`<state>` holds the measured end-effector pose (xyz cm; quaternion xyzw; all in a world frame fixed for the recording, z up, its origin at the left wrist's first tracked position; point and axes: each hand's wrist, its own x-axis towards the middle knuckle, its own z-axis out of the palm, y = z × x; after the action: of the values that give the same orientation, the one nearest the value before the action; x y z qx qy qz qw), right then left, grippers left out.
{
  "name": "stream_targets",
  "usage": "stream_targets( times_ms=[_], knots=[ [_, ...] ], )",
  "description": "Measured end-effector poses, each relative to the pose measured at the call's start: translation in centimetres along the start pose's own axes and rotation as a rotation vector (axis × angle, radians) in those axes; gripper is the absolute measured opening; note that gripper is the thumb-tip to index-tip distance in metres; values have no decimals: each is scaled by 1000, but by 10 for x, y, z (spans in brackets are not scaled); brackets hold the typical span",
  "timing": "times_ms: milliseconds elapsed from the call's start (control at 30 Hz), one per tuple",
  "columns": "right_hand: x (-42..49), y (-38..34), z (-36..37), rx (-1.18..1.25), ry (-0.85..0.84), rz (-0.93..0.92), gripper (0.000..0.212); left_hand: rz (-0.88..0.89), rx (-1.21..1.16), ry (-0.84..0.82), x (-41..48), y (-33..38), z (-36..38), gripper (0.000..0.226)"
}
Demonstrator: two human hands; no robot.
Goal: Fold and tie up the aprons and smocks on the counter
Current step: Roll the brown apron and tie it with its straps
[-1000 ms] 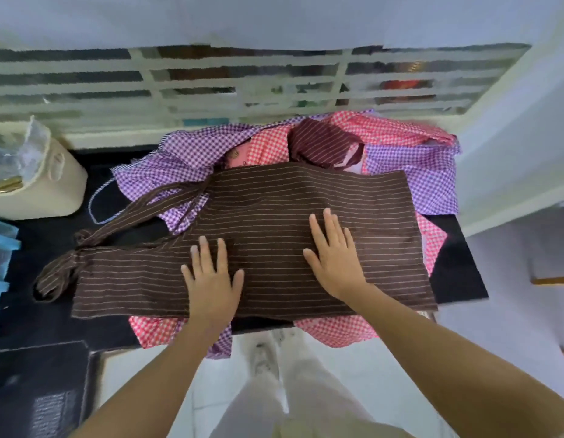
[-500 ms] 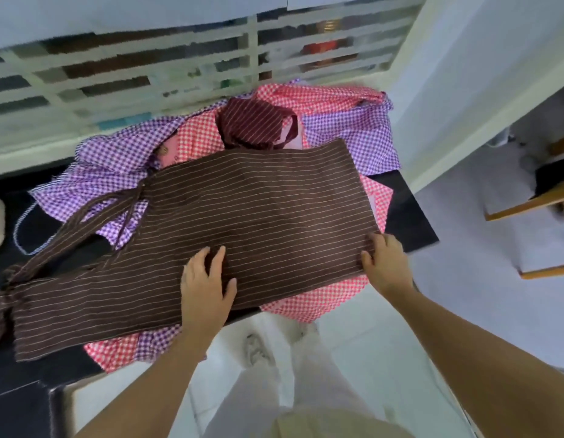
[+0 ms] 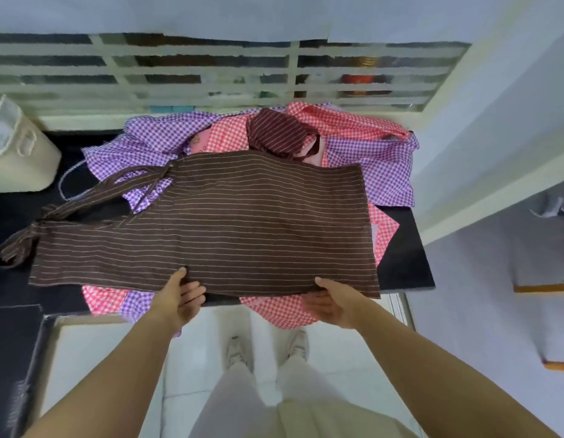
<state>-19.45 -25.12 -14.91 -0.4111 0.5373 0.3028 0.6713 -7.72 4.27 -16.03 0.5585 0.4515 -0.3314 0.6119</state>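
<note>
My left hand (image 3: 182,300) and right hand (image 3: 334,306) pinch the six-o'clock edge of the brown pinstriped cloth apron (image 3: 242,222), thumbs above, fingers (image 3: 192,292) beneath.

A: Is the brown apron (image 3: 242,222) plain?
B: No, it has thin pale stripes. The maroon apron (image 3: 280,134) at twelve o'clock is striped too.
A: And beneath?
B: Purple gingham (image 3: 154,143) at ten and two o'clock, red gingham (image 3: 274,311) at six, black counter (image 3: 404,248) at three.

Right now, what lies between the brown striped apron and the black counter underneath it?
Red checked garments and purple checked garments are piled there, showing around the brown striped apron on the black counter; head view.
</note>
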Motion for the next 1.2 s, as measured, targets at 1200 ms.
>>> stream_targets(
  times_ms=[1200],
  knots=[
    [-10,19,64,1012,229,-375,9,159,-332,61,-16,35,-51,37]
  ],
)
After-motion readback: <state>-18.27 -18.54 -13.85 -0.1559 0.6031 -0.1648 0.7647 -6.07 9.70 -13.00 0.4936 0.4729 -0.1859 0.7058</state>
